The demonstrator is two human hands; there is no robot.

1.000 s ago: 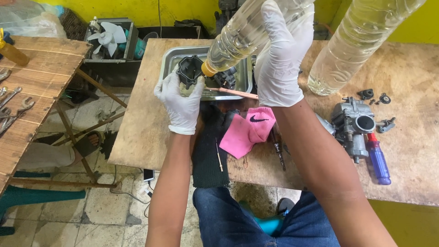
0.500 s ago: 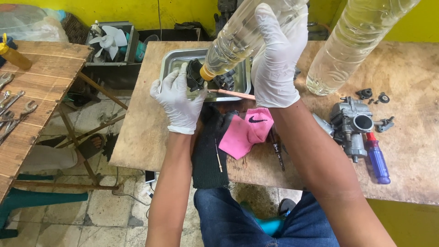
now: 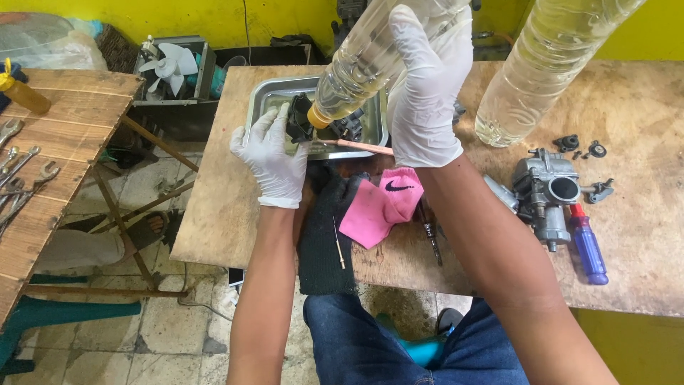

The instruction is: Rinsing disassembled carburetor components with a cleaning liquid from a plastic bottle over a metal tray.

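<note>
Both our hands wear white gloves. Left hand pinches a small black part over the metal tray; right hand is wrapped around a clear plastic bottle of yellowish liquid. The bottle's long axis tilts down from the right hand toward the left, cap end just beside the part, touching or not we cannot tell. A thin copper-coloured stick lies between the hands. A second bottle stands right of the right hand, with a pink sock nearer us.
</note>
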